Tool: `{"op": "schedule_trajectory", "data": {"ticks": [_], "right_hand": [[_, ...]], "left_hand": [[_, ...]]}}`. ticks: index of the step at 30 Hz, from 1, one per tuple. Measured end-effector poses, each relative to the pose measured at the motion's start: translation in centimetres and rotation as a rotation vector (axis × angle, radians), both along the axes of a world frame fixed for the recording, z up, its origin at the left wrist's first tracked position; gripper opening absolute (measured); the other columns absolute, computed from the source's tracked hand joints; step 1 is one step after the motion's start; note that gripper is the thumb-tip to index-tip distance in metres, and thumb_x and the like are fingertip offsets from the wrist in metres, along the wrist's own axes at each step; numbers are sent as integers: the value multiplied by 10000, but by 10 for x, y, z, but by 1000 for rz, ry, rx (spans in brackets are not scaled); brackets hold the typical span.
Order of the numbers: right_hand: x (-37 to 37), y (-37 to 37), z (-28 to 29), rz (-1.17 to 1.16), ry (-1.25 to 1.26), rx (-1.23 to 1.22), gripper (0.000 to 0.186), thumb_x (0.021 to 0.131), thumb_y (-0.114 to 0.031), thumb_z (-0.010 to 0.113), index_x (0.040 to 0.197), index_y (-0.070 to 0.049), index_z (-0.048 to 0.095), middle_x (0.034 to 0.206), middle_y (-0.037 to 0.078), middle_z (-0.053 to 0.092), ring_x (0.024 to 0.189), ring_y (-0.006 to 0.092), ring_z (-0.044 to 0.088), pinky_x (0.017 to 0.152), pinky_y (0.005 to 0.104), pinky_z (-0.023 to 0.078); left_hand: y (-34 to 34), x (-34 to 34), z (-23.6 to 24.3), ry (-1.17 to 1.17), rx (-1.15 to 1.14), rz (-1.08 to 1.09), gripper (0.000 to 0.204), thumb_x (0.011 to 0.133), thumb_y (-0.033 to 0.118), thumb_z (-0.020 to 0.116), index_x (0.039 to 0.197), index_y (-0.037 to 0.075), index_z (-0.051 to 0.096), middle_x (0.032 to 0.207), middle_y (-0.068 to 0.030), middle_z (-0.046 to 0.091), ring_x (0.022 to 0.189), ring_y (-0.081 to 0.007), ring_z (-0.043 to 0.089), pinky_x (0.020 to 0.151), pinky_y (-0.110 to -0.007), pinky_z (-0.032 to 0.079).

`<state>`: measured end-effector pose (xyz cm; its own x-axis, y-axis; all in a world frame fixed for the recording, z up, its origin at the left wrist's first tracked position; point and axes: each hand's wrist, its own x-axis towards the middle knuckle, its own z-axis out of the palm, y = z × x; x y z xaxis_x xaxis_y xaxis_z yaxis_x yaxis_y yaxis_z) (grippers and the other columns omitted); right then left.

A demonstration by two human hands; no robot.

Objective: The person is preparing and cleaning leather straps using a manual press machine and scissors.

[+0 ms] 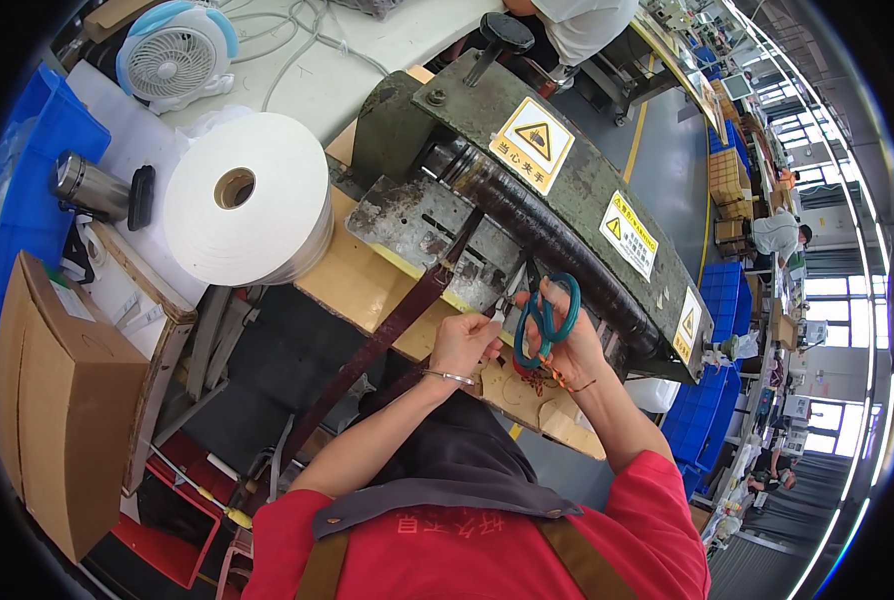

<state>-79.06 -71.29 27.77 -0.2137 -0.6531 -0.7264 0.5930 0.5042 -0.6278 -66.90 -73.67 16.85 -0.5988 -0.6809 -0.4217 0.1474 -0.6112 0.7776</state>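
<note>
In front of a worn green roller machine (582,150), my right hand (579,352) grips a pair of scissors (524,345) by its teal loop handles. The metal blades point away from me, toward the machine's metal plate (392,222). Just left of the scissors, my left hand (461,345) is closed in a pinch, close to the blades. A small pale bit shows at its fingertips, too small to name. Orange-red strands (557,375) hang below my right hand. A dark red strap (397,315) slants from the machine down to the lower left, beside my left hand.
A large white roll (277,225) stands left of the machine, near a steel flask (92,187), a white-blue fan (172,60) and a cardboard box (67,400). Blue bins (702,420) stand at the right. Another person (587,25) sits beyond the machine.
</note>
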Motion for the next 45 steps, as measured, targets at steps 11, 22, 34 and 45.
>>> {"op": "schedule_trajectory", "data": {"ticks": [11, 22, 34, 45], "right_hand": [[-4, 3, -1, -6, 4, -8, 492, 805, -405, 531, 990, 47, 475, 526, 67, 538, 333, 134, 467, 274, 220, 337], [5, 4, -2, -12, 103, -32, 502, 804, -415, 534, 998, 41, 459, 518, 56, 529, 324, 135, 453, 281, 220, 325], [11, 11, -3, 12, 146, 13, 444, 797, -388, 554, 962, 19, 483, 509, 51, 526, 315, 125, 439, 279, 214, 326], [46, 69, -1, 418, 220, -41, 386, 751, -186, 560, 1076, -5, 456, 575, 71, 525, 459, 133, 517, 427, 229, 427]], "left_hand": [[1, 1, 1, 35, 35, 22, 152, 797, 97, 565, 770, -51, 589, 615, -55, 595, 505, -82, 559, 470, -194, 448], [5, 1, -2, 12, 18, 26, 164, 808, 111, 561, 781, -48, 590, 641, -63, 598, 521, -89, 567, 485, -194, 460], [11, 5, -10, -20, -2, 31, 173, 794, 123, 582, 755, -45, 596, 607, -59, 593, 480, -83, 549, 445, -200, 443], [49, 73, -50, 12, -19, -62, 153, 843, 98, 521, 874, -40, 578, 716, -74, 610, 607, -97, 589, 539, -197, 473]]}}
